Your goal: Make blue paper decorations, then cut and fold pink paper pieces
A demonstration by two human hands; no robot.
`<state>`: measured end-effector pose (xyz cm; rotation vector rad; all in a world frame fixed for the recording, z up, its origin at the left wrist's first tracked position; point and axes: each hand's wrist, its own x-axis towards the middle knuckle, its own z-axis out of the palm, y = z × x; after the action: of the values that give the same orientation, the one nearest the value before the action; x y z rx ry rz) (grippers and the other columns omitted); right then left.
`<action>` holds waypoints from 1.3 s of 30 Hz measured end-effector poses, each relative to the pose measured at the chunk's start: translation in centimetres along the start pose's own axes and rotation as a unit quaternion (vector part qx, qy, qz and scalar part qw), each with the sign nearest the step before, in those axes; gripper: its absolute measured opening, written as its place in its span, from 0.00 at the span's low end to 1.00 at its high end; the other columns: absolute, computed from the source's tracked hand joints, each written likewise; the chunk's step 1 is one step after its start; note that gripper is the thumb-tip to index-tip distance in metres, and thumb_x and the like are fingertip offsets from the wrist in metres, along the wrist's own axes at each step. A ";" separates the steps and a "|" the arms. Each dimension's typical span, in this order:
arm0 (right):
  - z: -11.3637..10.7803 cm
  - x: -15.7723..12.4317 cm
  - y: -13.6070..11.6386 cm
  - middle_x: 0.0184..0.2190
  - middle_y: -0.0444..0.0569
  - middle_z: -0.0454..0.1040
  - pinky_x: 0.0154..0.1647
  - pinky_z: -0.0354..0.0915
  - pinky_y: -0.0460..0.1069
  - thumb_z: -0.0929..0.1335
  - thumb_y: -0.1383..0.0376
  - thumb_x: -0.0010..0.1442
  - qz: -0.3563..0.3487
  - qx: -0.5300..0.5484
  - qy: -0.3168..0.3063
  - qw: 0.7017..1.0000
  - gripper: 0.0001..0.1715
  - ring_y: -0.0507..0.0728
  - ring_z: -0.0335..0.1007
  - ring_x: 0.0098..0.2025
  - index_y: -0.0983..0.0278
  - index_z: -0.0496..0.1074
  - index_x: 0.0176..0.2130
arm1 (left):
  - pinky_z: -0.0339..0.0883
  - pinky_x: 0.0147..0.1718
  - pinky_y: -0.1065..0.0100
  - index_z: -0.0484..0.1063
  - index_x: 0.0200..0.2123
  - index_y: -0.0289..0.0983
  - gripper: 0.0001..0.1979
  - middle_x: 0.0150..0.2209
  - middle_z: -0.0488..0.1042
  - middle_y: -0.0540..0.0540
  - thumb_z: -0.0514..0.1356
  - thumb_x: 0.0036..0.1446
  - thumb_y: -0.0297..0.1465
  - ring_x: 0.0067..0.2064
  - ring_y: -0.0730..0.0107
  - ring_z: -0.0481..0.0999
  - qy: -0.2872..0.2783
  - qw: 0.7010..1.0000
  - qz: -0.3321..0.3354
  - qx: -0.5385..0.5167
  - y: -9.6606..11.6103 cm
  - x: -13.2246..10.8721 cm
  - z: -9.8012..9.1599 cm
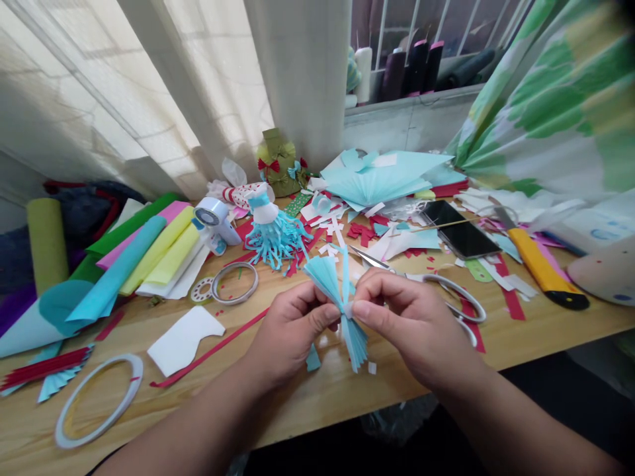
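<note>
Fingers [301, 299] partly behind pleated paper [335, 287]

From my end I see a dark phone [466, 239] near a yellow utility knife [543, 266] on the right. To the left I make out a white, round-headed gadget [223, 225] beside rolls of coloured paper [119, 268]. Farther back, cones of thread [418, 73] stand by window bars [381, 33] near a green-patterned curtain [550, 112].

Glows with light through pale curtains [213, 73] at left; has a barred window [421, 20] behind, a green-patterned curtain [550, 99] at right, a wooden table [540, 330] below.
</note>
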<state>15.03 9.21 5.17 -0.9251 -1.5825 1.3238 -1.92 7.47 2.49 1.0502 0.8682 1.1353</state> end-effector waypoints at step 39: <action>-1.1 0.2 -0.2 0.17 0.38 0.58 0.22 0.53 0.45 0.71 0.62 0.53 -0.101 -0.182 -0.001 0.978 0.23 0.48 0.55 0.21 0.63 0.58 0.16 | 0.62 0.31 0.70 0.72 0.25 0.36 0.08 0.25 0.71 0.50 0.62 0.53 0.34 0.29 0.71 0.68 -0.037 0.968 0.074 0.238 2.0 -0.5 0.0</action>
<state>16.03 9.73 5.47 -0.9479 -1.9033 0.9092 -2.57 7.16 4.44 1.5644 1.0431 1.0242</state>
